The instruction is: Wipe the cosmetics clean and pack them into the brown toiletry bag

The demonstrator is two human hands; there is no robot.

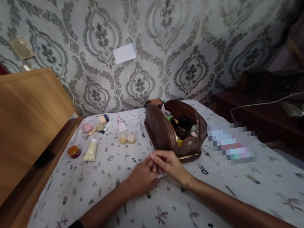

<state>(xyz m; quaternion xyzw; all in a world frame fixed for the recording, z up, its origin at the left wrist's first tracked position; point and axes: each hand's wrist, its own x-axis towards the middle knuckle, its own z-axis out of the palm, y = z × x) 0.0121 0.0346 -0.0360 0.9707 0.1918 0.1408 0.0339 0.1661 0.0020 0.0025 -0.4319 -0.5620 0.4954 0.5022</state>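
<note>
My left hand (142, 178) and my right hand (173, 168) meet over the cloth, their fingers closed against each other. A pale edge shows beneath them, but whatever is between the fingers is hidden. Just beyond stands a brown zip bag (157, 132), its top unzipped, with several small cosmetics inside. To the left lie a cream tube (91, 150), a jar with an orange lid (73, 151), a pink sponge (87, 127), a pink and white tube (121, 124) and two small pale yellow round items (126, 139).
A patterned white cloth (120, 215) covers the surface. A wooden panel (22, 127) rises along the left edge. At the right lies a blurred-out item (233, 144), with a white cable (273, 102) beyond it. The papered wall (158, 75) closes off the back.
</note>
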